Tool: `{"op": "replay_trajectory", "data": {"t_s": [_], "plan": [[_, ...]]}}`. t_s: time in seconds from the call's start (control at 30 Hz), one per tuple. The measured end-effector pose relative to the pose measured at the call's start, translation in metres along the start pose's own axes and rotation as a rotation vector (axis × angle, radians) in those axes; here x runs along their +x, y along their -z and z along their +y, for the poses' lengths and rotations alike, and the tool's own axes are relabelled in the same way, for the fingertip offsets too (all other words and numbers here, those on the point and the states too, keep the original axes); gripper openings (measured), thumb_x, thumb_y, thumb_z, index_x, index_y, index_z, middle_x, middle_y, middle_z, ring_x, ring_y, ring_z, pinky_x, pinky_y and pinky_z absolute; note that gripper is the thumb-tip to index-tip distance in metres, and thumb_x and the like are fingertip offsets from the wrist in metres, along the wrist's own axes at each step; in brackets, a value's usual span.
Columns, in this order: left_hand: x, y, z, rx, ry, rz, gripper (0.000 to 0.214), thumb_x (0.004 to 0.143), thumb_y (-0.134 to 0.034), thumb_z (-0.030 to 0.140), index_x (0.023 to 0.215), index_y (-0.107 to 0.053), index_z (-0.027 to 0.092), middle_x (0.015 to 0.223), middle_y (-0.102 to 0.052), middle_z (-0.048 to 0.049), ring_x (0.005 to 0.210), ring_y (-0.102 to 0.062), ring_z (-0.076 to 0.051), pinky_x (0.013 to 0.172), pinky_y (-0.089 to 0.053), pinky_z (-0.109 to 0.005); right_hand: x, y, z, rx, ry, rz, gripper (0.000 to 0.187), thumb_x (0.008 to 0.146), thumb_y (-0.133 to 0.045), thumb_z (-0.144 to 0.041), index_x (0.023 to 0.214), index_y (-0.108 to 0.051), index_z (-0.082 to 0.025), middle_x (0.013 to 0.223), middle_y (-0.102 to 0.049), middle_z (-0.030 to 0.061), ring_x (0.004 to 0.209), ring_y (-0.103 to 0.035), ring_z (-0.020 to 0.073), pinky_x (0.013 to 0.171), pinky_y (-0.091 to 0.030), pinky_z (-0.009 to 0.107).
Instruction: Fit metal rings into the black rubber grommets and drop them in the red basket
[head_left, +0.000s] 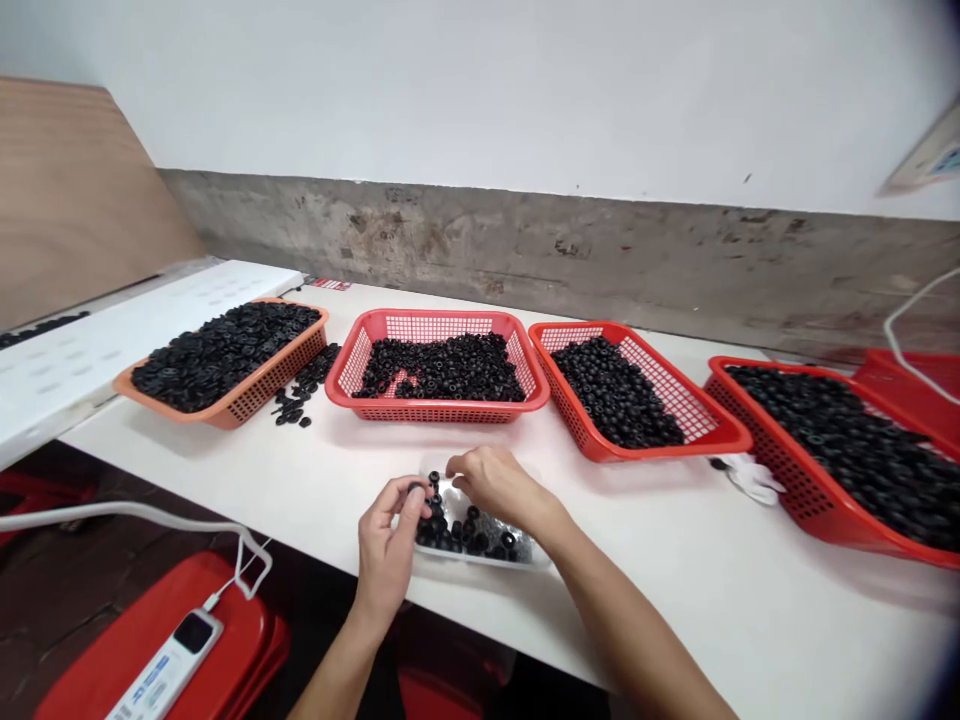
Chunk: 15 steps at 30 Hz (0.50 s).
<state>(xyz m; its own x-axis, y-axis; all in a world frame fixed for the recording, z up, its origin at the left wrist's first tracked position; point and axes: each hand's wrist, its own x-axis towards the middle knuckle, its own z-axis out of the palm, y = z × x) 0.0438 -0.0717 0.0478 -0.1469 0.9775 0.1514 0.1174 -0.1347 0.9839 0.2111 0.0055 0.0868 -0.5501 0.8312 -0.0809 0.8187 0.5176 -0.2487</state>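
My left hand [390,525] pinches a small round black part [416,487] between thumb and fingers, at the left edge of a shallow clear plastic tray [480,559]. Inside the tray lie several black ring-shaped parts [480,543], gathered mostly toward its near side. Over the tray's far side, my right hand [491,482] has its fingers bent downward and drawn together. Whatever sits at those fingertips is too small or hidden to make out.
Behind the tray stands a red basket [439,410] of small black rings. Right of it are two more red baskets [652,452] [817,500] of black parts, with a white glove [752,478] between them. An orange basket [240,400] and loose black pieces [300,385] lie left. A power strip [169,665] rests on a red stool [142,610].
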Motion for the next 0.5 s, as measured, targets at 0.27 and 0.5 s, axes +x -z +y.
{"op": "replay_trajectory", "data": {"t_s": [0.27, 0.5], "plan": [[0.003, -0.002, -0.007, -0.051, 0.068, -0.013, 0.025, 0.093, -0.056, 0.039, 0.102, -0.065, 0.018, 0.091, -0.067, -0.0049, 0.075, -0.058, -0.015, 0.075, -0.048, -0.026, 0.005, -0.026, 0.003, -0.121, 0.021, -0.097, 0.026, 0.089, -0.051, -0.003, 0.105, -0.070, -0.011, 0.088, -0.074, 0.0178, 0.086, -0.073, 0.0271, 0.073, -0.048, 0.028], [0.002, -0.003, -0.009, -0.021, 0.060, -0.028, 0.023, 0.092, -0.054, 0.033, 0.106, -0.065, 0.018, 0.095, -0.067, -0.0053, 0.075, -0.058, -0.015, 0.073, -0.049, -0.026, 0.008, -0.031, 0.005, -0.073, 0.033, -0.089, 0.023, 0.090, -0.049, -0.005, 0.098, -0.071, -0.006, 0.084, -0.072, 0.0213, 0.084, -0.072, 0.0290, 0.070, -0.046, 0.030]]}}
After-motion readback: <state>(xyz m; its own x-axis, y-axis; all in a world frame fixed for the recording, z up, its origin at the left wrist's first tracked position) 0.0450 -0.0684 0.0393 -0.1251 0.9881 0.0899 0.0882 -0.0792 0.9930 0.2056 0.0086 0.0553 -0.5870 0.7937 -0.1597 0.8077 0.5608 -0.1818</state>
